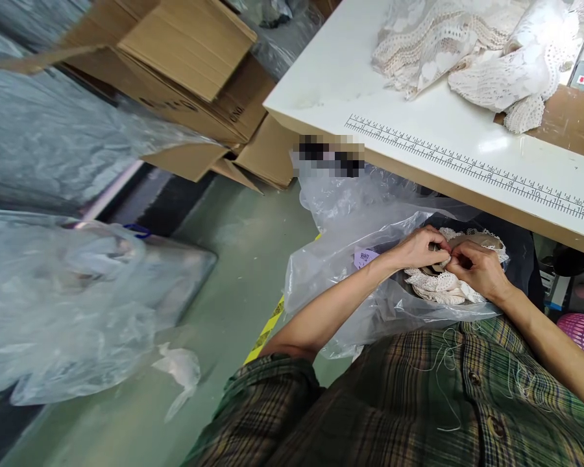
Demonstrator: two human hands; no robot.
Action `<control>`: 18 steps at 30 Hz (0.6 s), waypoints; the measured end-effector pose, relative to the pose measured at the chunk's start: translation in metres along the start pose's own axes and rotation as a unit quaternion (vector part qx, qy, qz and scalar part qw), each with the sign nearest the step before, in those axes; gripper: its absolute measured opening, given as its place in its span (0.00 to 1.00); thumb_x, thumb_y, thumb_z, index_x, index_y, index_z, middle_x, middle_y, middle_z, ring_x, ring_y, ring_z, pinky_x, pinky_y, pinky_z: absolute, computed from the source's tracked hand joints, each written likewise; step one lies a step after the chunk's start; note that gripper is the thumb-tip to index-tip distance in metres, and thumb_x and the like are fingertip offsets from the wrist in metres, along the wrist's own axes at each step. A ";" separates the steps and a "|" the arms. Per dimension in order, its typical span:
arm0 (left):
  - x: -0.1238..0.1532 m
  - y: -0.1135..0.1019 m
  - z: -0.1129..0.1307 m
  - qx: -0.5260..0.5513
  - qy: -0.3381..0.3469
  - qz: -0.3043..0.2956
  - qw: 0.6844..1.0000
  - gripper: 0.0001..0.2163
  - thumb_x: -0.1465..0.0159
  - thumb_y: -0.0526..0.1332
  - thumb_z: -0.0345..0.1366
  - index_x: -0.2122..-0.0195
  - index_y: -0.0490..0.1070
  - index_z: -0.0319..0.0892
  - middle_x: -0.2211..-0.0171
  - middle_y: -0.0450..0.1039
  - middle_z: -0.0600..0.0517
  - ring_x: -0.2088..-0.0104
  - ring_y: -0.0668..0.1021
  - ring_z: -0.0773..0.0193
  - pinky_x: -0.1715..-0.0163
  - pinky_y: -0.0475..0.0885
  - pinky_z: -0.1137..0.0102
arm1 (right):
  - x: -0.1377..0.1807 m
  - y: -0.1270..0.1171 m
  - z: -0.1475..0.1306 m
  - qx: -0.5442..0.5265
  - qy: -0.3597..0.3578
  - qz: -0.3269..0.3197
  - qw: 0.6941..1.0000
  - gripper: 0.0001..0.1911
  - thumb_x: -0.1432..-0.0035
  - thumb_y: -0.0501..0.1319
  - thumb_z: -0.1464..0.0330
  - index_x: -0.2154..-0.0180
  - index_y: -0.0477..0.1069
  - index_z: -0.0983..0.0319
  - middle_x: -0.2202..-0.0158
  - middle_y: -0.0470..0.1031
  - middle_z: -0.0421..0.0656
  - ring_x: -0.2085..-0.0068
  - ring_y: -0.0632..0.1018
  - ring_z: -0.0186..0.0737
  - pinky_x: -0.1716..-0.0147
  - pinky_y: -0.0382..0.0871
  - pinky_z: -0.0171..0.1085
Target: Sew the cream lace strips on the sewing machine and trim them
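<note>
Over my lap, just below the table edge, both hands meet at a bundle of cream lace fabric point(445, 288) with scalloped, eyelet borders. My left hand point(422, 249) pinches a bit of the lace between thumb and fingers. Close against it, my right hand point(481, 267) is also closed on the lace, its fingertips nearly touching the left ones. The fingers partly hide the exact spot they grip. Around the bundle spreads a clear plastic bag point(316, 272), with a purple label point(364, 257) bearing a printed code showing beside my left wrist.
More cream lace pieces point(506, 71) lie on the white table point(321, 84), whose edge carries a printed ruler point(467, 165). Open cardboard boxes point(189, 78) and large plastic-wrapped bundles point(68, 305) stand on the left. A pink basket point(581, 334) is at right.
</note>
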State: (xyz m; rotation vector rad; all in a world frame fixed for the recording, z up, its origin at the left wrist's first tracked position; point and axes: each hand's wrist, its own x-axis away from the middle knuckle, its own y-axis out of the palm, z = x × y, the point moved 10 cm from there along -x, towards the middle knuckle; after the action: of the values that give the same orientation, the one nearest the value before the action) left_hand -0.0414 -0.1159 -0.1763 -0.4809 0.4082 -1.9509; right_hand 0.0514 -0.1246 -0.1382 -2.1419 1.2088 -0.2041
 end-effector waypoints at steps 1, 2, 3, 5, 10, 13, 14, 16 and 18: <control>0.000 0.000 0.001 0.003 -0.002 -0.001 1.000 0.06 0.43 0.63 0.28 0.69 0.79 0.40 0.65 0.79 0.52 0.56 0.78 0.61 0.51 0.73 0.67 | 0.000 0.000 0.001 -0.005 0.005 0.003 1.000 0.06 0.47 0.57 0.69 0.75 0.67 0.58 0.76 0.72 0.41 0.74 0.73 0.38 0.72 0.67 0.36; 0.000 0.000 0.001 0.007 -0.005 -0.004 1.000 0.06 0.43 0.62 0.28 0.68 0.79 0.40 0.65 0.79 0.52 0.57 0.78 0.62 0.51 0.73 0.68 | 0.001 -0.001 0.002 -0.009 0.011 0.006 1.000 0.05 0.48 0.57 0.69 0.75 0.67 0.58 0.76 0.72 0.41 0.75 0.72 0.37 0.73 0.66 0.35; 0.000 0.000 0.001 0.011 -0.007 -0.008 1.000 0.06 0.43 0.62 0.28 0.68 0.79 0.39 0.65 0.79 0.52 0.58 0.78 0.62 0.52 0.73 0.68 | 0.001 -0.001 0.004 -0.014 0.019 0.011 1.000 0.05 0.48 0.57 0.69 0.75 0.67 0.58 0.77 0.71 0.40 0.76 0.71 0.36 0.74 0.66 0.35; 0.001 0.001 0.003 0.014 0.000 -0.023 1.000 0.06 0.40 0.62 0.30 0.66 0.79 0.39 0.65 0.78 0.51 0.60 0.78 0.62 0.55 0.73 0.68 | 0.004 -0.002 0.011 -0.024 0.041 0.025 0.999 0.04 0.49 0.58 0.68 0.75 0.67 0.59 0.78 0.70 0.39 0.78 0.69 0.35 0.76 0.64 0.34; 0.007 0.012 0.009 0.002 0.072 -0.071 0.995 0.08 0.35 0.62 0.36 0.57 0.77 0.41 0.61 0.76 0.50 0.57 0.77 0.62 0.54 0.71 0.68 | 0.012 0.003 0.028 -0.048 0.090 0.048 0.994 0.07 0.47 0.57 0.64 0.74 0.65 0.59 0.83 0.63 0.35 0.82 0.63 0.32 0.82 0.58 0.32; 0.009 0.019 0.004 -0.014 0.064 -0.080 0.995 0.07 0.33 0.60 0.35 0.58 0.75 0.41 0.63 0.75 0.51 0.60 0.77 0.63 0.58 0.71 0.69 | 0.015 0.005 0.025 -0.049 0.094 0.042 0.994 0.07 0.47 0.57 0.63 0.74 0.65 0.59 0.82 0.64 0.36 0.82 0.63 0.32 0.82 0.58 0.32; 0.009 0.020 0.004 -0.025 0.066 -0.077 0.995 0.06 0.33 0.60 0.34 0.60 0.75 0.40 0.64 0.75 0.51 0.61 0.76 0.63 0.58 0.71 0.69 | 0.015 0.004 0.023 -0.045 0.092 0.038 0.994 0.08 0.46 0.56 0.63 0.74 0.65 0.59 0.81 0.65 0.37 0.81 0.64 0.32 0.82 0.58 0.32; 0.008 0.020 0.009 -0.052 0.083 -0.057 0.994 0.04 0.35 0.61 0.32 0.64 0.74 0.39 0.66 0.75 0.51 0.60 0.76 0.61 0.56 0.71 0.68 | 0.014 0.001 0.017 -0.034 0.083 0.029 0.995 0.08 0.46 0.56 0.63 0.74 0.66 0.59 0.80 0.67 0.38 0.80 0.65 0.32 0.80 0.59 0.33; 0.008 0.019 0.016 -0.076 0.101 -0.031 0.992 0.03 0.37 0.62 0.29 0.67 0.74 0.39 0.67 0.75 0.51 0.57 0.76 0.59 0.53 0.70 0.66 | 0.012 -0.002 0.010 -0.021 0.071 0.014 0.997 0.08 0.46 0.56 0.64 0.74 0.66 0.59 0.78 0.68 0.39 0.78 0.67 0.33 0.78 0.61 0.34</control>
State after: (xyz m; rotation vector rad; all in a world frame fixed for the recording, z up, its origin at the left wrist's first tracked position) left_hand -0.0216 -0.1323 -0.1705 -0.3969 0.6813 -2.0452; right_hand 0.0641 -0.1289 -0.1469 -2.1746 1.3337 -0.3257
